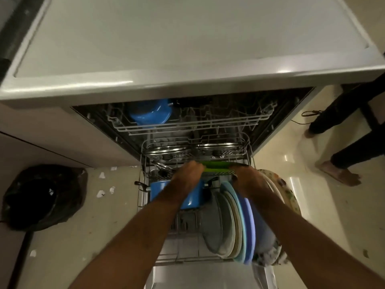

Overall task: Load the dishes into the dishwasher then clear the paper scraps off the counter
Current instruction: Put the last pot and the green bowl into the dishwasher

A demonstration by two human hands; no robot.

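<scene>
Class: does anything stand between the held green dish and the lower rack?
Yes. Beneath the flat green dish, a round blue pot occupies the wire lower rack under the left hand; upright plates stand under the right hand.

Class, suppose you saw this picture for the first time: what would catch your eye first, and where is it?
The left hand and right hand grip a green dish over the pulled-out lower rack, mid-picture. In that rack a blue pot sits beside a row of upright plates, and a blue bowl lies in the upper rack. A black bag sits on the floor at the left, paper scraps near it.
</scene>
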